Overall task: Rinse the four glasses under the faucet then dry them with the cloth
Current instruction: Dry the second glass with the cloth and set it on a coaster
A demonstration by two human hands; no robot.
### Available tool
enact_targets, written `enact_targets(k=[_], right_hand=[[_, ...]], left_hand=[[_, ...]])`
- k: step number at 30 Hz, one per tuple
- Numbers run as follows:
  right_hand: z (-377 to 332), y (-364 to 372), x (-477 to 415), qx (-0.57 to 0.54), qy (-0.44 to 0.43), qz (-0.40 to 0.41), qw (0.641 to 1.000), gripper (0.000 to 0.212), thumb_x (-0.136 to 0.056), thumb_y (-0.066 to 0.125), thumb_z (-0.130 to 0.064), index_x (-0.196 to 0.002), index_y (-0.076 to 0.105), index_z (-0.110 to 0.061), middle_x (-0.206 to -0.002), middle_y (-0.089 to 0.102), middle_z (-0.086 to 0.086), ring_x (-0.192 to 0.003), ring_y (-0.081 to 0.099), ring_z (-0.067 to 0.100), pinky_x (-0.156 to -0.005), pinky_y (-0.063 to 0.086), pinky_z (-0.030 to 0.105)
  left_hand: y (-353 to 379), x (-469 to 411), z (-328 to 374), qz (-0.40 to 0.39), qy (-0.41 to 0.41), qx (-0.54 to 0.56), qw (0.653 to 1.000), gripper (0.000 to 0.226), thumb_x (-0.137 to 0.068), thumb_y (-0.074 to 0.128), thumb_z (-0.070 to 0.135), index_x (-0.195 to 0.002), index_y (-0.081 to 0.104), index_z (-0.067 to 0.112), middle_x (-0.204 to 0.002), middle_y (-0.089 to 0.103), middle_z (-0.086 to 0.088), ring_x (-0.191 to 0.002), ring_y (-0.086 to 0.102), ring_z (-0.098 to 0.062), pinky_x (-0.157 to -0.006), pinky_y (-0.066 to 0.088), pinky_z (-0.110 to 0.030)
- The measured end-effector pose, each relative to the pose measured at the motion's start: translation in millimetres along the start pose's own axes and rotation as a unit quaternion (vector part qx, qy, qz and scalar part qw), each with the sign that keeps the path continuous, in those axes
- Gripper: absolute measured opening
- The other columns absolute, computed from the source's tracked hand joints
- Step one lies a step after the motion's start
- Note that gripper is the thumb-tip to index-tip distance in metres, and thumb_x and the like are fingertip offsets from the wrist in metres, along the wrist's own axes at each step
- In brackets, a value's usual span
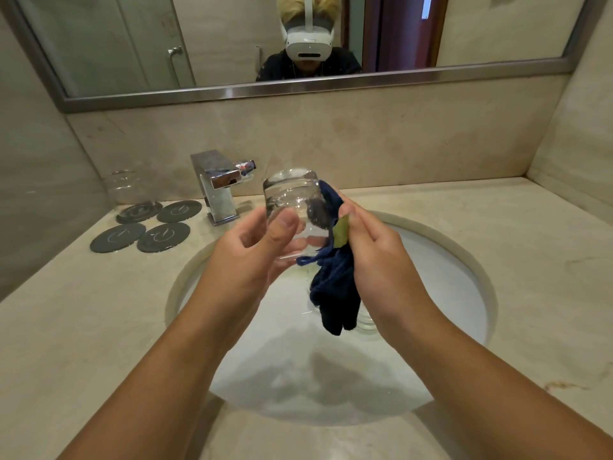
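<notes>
forearms (172,370) span the sink (477,277); left hand (258,250) fingers (286,224) grasp a glass (292,197), right hand (374,254) pinches the cloth (335,287) against it, probably drying. next: stand it on a far-left coaster (179,210).

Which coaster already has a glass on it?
The back-left coaster: a clear glass stands on it, while the other three are bare.

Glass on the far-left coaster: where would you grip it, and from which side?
Probably round the side of the glass, reaching from the front: it stands on its coaster in the corner, walls close behind and to its left, the faucet to its right.
</notes>
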State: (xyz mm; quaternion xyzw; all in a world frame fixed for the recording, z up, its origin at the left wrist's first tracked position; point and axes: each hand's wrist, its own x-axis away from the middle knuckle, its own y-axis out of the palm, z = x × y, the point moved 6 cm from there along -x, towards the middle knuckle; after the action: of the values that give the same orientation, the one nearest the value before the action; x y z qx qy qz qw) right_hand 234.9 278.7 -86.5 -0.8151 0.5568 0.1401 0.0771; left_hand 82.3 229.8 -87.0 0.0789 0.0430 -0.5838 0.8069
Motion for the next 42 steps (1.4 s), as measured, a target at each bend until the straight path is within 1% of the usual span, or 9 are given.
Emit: enact_targets(k=[5,8,14,19,23,27,32,35,42], right_hand=[[9,-2,-4,-0.028,0.031,0.014,0.999,0.033,-0.114,0.044,-0.04,-0.136,0.067,-0.049,-0.123,0.077,-0.014,-0.116,0.073,0.014,-0.106,0.055,0.045],[9,-1,-3,0.018,0.006,0.011,1.0,0.032,-0.108,0.046,-0.049,-0.135,0.058,-0.063,-0.139,0.065,-0.029,-0.131,0.062,0.006,-0.116,0.048,0.047],[0,0,1,0.067,-0.033,-0.01,0.997,0.038,-0.113,0.045,-0.038,-0.147,0.056,-0.051,-0.129,0.066,-0.037,-0.118,0.061,-0.015,-0.095,0.045,0.007],[6,-2,-2,-0.014,0.017,0.021,1.0,0.032,-0.113,0.044,-0.042,-0.135,0.066,-0.049,-0.124,0.076,-0.018,-0.119,0.071,0.01,-0.112,0.051,0.048],[6,-3,-3,-0.057,0.039,0.021,0.997,0.031,-0.114,0.044,-0.036,-0.127,0.07,-0.045,-0.121,0.077,-0.019,-0.116,0.073,0.012,-0.113,0.051,0.048],[7,-4,-3,-0.009,0.017,0.023,1.0,0.031,-0.111,0.047,-0.042,-0.133,0.064,-0.057,-0.135,0.066,-0.031,-0.131,0.064,0.009,-0.116,0.047,0.05],[-3,-2,3,0.056,-0.041,0.008,0.998,0.037,-0.113,0.046,-0.036,-0.146,0.058,-0.047,-0.139,0.063,-0.032,-0.129,0.055,-0.014,-0.104,0.041,0.01],[-7,1,5,0.081,-0.061,-0.005,0.995,0.039,-0.113,0.045,-0.031,-0.149,0.058,-0.039,-0.144,0.061,-0.029,-0.131,0.051,-0.017,-0.1,0.038,0.003],[0,-4,-2,-0.042,0.019,0.019,0.999,0.037,-0.115,0.04,-0.033,-0.139,0.068,-0.03,-0.122,0.078,-0.008,-0.114,0.073,0.009,-0.108,0.052,0.034]], left_hand=[[0,-3,-3,0.012,-0.008,-0.006,1.0,0.073,-0.073,0.079,0.066,-0.132,0.057,0.028,-0.115,0.082,0.001,-0.114,0.076,-0.018,-0.106,0.055,-0.04],[-2,-2,-5,0.029,-0.012,-0.044,0.999,0.059,-0.071,0.074,0.069,-0.121,0.065,0.039,-0.115,0.079,0.005,-0.116,0.073,-0.012,-0.104,0.057,-0.036],[-4,-1,-5,0.031,-0.009,-0.056,0.998,0.06,-0.073,0.087,0.054,-0.126,0.068,0.034,-0.107,0.081,0.007,-0.104,0.078,-0.013,-0.1,0.058,-0.036],[-3,2,1,0.02,-0.021,0.012,0.999,0.061,-0.072,0.079,0.049,-0.126,0.07,0.023,-0.116,0.08,-0.001,-0.103,0.078,-0.018,-0.085,0.061,-0.024],[-1,1,-1,0.019,-0.03,0.033,0.999,0.076,-0.065,0.079,0.053,-0.132,0.06,0.021,-0.115,0.082,-0.006,-0.109,0.078,-0.025,-0.097,0.061,-0.035],[-1,1,-2,0.03,-0.021,-0.029,0.999,0.065,-0.067,0.073,0.062,-0.123,0.063,0.031,-0.116,0.081,0.001,-0.112,0.075,-0.011,-0.1,0.057,-0.03],[0,2,-2,0.029,-0.037,-0.004,0.999,0.06,-0.068,0.075,0.056,-0.12,0.066,0.028,-0.118,0.075,-0.008,-0.106,0.076,-0.017,-0.096,0.061,-0.03],[1,3,-2,0.033,-0.046,0.003,0.998,0.073,-0.063,0.079,0.056,-0.126,0.065,0.023,-0.117,0.077,-0.009,-0.102,0.079,-0.019,-0.093,0.063,-0.032],[4,2,-2,-0.001,-0.07,0.089,0.994,0.065,-0.072,0.077,0.054,-0.123,0.071,0.014,-0.116,0.08,-0.012,-0.097,0.075,-0.022,-0.09,0.065,-0.032]])
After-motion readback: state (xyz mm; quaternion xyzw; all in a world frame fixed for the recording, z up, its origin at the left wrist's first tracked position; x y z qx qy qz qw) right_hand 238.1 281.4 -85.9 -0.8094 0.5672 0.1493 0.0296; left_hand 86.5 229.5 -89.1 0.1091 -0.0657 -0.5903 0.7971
